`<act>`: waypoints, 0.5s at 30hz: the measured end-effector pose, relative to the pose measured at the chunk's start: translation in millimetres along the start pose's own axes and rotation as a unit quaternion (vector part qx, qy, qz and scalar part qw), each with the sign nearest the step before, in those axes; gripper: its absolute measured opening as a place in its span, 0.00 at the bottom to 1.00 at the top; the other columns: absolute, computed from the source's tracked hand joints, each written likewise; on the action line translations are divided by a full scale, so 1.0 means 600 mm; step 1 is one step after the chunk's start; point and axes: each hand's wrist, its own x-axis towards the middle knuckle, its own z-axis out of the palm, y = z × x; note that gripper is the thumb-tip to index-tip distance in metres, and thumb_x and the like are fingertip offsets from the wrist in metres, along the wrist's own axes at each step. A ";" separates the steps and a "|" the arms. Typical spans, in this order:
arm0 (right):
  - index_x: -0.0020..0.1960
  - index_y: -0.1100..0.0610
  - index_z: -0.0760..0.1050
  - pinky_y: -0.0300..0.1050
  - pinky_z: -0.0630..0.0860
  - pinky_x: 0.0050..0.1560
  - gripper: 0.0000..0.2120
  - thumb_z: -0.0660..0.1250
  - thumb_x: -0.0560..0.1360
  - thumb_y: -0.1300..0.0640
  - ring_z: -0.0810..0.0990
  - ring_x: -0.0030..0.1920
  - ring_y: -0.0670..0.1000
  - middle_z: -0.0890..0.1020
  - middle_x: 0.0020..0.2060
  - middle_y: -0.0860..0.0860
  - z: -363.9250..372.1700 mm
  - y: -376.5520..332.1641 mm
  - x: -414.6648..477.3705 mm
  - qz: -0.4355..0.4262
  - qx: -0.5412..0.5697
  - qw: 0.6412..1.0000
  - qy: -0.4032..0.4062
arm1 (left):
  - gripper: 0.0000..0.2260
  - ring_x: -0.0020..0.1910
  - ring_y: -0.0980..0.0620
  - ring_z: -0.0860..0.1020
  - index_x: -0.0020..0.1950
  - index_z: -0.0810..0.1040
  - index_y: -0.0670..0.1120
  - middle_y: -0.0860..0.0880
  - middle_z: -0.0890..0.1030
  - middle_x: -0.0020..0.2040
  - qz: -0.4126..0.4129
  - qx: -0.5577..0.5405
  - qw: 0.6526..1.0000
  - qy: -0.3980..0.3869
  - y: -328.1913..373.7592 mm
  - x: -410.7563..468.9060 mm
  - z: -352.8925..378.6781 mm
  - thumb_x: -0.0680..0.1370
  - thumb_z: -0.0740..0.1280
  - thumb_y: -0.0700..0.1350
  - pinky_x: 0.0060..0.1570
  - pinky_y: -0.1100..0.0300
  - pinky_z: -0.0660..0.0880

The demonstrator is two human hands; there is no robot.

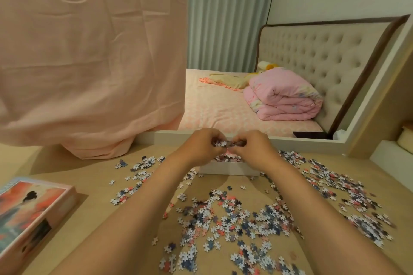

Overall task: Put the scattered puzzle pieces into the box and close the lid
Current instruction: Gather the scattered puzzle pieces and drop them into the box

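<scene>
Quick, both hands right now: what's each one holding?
Left hand: grips a clump of puzzle pieces above the box.
Right hand: grips the same clump.

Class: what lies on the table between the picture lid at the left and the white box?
Head view: scattered puzzle pieces lie between the lid and the box, and the left forearm crosses the stretch.

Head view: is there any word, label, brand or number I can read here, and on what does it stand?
No text can be read anywhere in this view.
Box lid: a painted figure on top, no legible words.
Dark patch on the lid's side wall: may be a label, too blurred to read.
White box: no print on the wall that shows.
Puzzle pieces: colours only, too small to show any print.
</scene>
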 end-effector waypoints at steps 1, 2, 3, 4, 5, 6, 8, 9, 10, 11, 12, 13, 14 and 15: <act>0.46 0.55 0.85 0.43 0.74 0.36 0.05 0.76 0.73 0.54 0.77 0.34 0.49 0.81 0.35 0.48 -0.001 0.000 0.013 -0.008 -0.009 1.000 0.013 | 0.07 0.35 0.59 0.73 0.50 0.79 0.50 0.59 0.75 0.37 -0.001 0.004 1.000 0.006 0.002 0.012 -0.001 0.75 0.73 0.50 0.34 0.66 0.68; 0.46 0.55 0.85 0.43 0.74 0.36 0.06 0.76 0.73 0.53 0.78 0.35 0.50 0.81 0.35 0.48 0.000 0.002 0.025 -0.012 -0.017 1.000 0.020 | 0.10 0.35 0.58 0.73 0.52 0.80 0.49 0.58 0.75 0.37 -0.003 0.012 1.000 0.007 0.002 0.023 0.001 0.75 0.73 0.51 0.34 0.66 0.68; 0.47 0.55 0.85 0.42 0.74 0.37 0.07 0.76 0.73 0.52 0.79 0.37 0.50 0.82 0.36 0.49 0.004 0.008 0.035 -0.011 -0.029 0.999 0.015 | 0.12 0.37 0.57 0.75 0.54 0.80 0.47 0.56 0.77 0.40 -0.007 0.021 1.000 0.002 -0.001 0.031 0.004 0.75 0.73 0.51 0.37 0.65 0.70; 0.51 0.54 0.85 0.42 0.75 0.39 0.09 0.74 0.74 0.51 0.79 0.40 0.50 0.83 0.40 0.50 0.011 0.017 0.043 -0.007 -0.048 0.999 -0.001 | 0.13 0.41 0.54 0.77 0.57 0.80 0.46 0.53 0.79 0.44 -0.014 0.033 0.999 -0.009 -0.006 0.037 0.010 0.76 0.73 0.50 0.41 0.63 0.73; 0.55 0.54 0.84 0.43 0.76 0.44 0.11 0.72 0.76 0.50 0.80 0.44 0.51 0.84 0.45 0.52 0.018 0.024 0.047 0.001 -0.073 0.997 -0.025 | 0.14 0.46 0.51 0.79 0.60 0.79 0.45 0.50 0.81 0.49 -0.021 0.048 0.998 -0.023 -0.010 0.040 0.015 0.76 0.72 0.47 0.47 0.59 0.75; 0.60 0.53 0.82 0.46 0.77 0.49 0.14 0.70 0.77 0.49 0.81 0.48 0.53 0.84 0.50 0.53 0.025 0.033 0.048 0.010 -0.098 0.994 -0.051 | 0.15 0.51 0.49 0.79 0.62 0.79 0.44 0.47 0.81 0.55 -0.027 0.059 0.997 -0.039 -0.015 0.039 0.022 0.77 0.71 0.46 0.53 0.56 0.76; 0.65 0.50 0.79 0.50 0.78 0.54 0.18 0.68 0.78 0.45 0.81 0.53 0.54 0.83 0.56 0.52 0.033 0.045 0.044 0.023 -0.122 0.989 -0.078 | 0.17 0.56 0.48 0.79 0.65 0.78 0.44 0.46 0.81 0.60 -0.027 0.068 0.996 -0.055 -0.023 0.034 0.031 0.77 0.71 0.46 0.58 0.54 0.75; 0.65 0.50 0.79 0.51 0.78 0.55 0.17 0.68 0.78 0.46 0.81 0.53 0.53 0.83 0.56 0.52 0.033 0.046 0.042 0.024 -0.118 0.990 -0.074 | 0.17 0.57 0.49 0.79 0.65 0.78 0.45 0.46 0.81 0.60 -0.022 0.070 0.996 -0.050 -0.026 0.032 0.034 0.77 0.70 0.46 0.59 0.54 0.75; 0.64 0.51 0.79 0.50 0.77 0.55 0.16 0.68 0.78 0.48 0.81 0.53 0.53 0.84 0.55 0.51 0.032 0.049 0.040 0.020 -0.108 0.992 -0.061 | 0.16 0.57 0.49 0.79 0.64 0.79 0.46 0.47 0.82 0.59 -0.016 0.070 0.997 -0.041 -0.028 0.029 0.036 0.78 0.70 0.45 0.58 0.54 0.75; 0.63 0.52 0.80 0.47 0.76 0.55 0.14 0.69 0.78 0.52 0.81 0.53 0.52 0.84 0.55 0.51 0.029 0.049 0.038 0.016 -0.095 0.994 -0.044 | 0.14 0.56 0.50 0.79 0.63 0.80 0.47 0.48 0.82 0.58 -0.010 0.071 0.997 -0.030 -0.030 0.026 0.037 0.78 0.70 0.45 0.58 0.55 0.75; 0.62 0.53 0.81 0.45 0.76 0.54 0.13 0.69 0.78 0.55 0.81 0.52 0.52 0.84 0.54 0.51 0.026 0.051 0.035 0.009 -0.081 0.996 -0.025 | 0.13 0.56 0.51 0.80 0.62 0.81 0.48 0.49 0.83 0.58 -0.005 0.074 0.997 -0.024 -0.033 0.024 0.038 0.78 0.69 0.46 0.57 0.55 0.76; 0.59 0.53 0.82 0.44 0.76 0.52 0.11 0.70 0.77 0.58 0.82 0.50 0.51 0.85 0.52 0.51 0.022 0.051 0.031 0.006 -0.069 0.998 -0.009 | 0.11 0.55 0.52 0.80 0.61 0.82 0.49 0.50 0.83 0.57 0.001 0.084 0.996 -0.023 -0.034 0.021 0.039 0.79 0.69 0.47 0.56 0.56 0.76; 0.57 0.53 0.83 0.44 0.78 0.51 0.10 0.70 0.76 0.60 0.83 0.47 0.51 0.86 0.49 0.51 0.017 0.051 0.026 0.004 -0.055 0.998 0.003 | 0.11 0.54 0.52 0.80 0.60 0.83 0.50 0.50 0.83 0.56 0.007 0.097 0.995 -0.025 -0.035 0.017 0.039 0.79 0.68 0.47 0.55 0.56 0.76; 0.54 0.52 0.84 0.46 0.79 0.51 0.10 0.70 0.76 0.62 0.83 0.45 0.50 0.86 0.46 0.50 0.012 0.051 0.020 0.003 -0.043 0.999 0.011 | 0.10 0.53 0.52 0.80 0.58 0.83 0.50 0.51 0.83 0.56 0.016 0.110 0.993 -0.025 -0.036 0.012 0.040 0.80 0.67 0.48 0.54 0.57 0.75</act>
